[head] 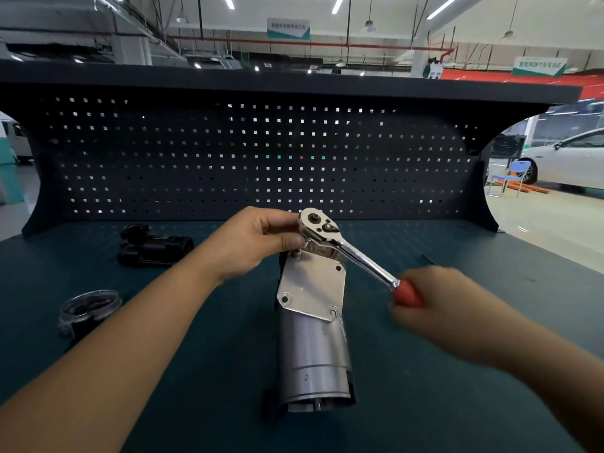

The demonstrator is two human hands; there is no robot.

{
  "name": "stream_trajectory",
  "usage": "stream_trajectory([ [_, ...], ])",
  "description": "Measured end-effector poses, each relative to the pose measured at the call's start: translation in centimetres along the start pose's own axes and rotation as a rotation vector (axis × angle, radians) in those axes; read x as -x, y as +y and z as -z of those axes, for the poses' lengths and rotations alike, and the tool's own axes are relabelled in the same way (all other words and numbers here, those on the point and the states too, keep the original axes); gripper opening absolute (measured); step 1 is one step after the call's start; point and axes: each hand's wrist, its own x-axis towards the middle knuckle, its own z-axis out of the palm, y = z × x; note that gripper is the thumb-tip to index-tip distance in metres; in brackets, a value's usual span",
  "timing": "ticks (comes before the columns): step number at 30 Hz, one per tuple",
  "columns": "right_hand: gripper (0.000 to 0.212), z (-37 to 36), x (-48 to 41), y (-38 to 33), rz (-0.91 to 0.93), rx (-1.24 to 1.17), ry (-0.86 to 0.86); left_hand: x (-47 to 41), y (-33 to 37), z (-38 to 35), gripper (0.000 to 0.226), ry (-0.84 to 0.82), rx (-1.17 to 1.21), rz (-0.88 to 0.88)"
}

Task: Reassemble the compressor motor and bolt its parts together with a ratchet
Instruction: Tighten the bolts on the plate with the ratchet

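A silver cylindrical compressor motor (313,354) stands upright in the middle of the dark green bench, topped by a flat metal plate (312,289) with bolt holes at its corners. A chrome ratchet (346,250) with a red handle (407,292) sits with its head over the plate's far left corner. My left hand (255,240) pinches the ratchet head and steadies it over a bolt there. My right hand (451,308) grips the red handle out to the right; it is blurred.
A black plastic housing part (153,246) lies at the back left of the bench (196,371). A clear-rimmed round cap (88,308) sits nearer on the left. A dark pegboard (261,158) walls the back of the bench.
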Motion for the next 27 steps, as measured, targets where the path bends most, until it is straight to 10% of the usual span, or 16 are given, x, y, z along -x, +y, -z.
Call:
stream_trajectory([
  [11,0.024,3.0,-4.7,1.9,0.118,0.152,-0.11,-0.3,0.3,0.3,0.029,0.03,-0.035,0.028],
  [19,0.026,-2.0,2.3,-2.3,-0.079,-0.39,-0.117,0.2,0.2,-1.8,0.027,0.303,-0.073,-0.035],
  [27,0.024,1.9,-2.0,1.1,0.059,0.123,-0.075,-0.1,0.6,-0.7,0.023,0.045,-0.004,0.036],
])
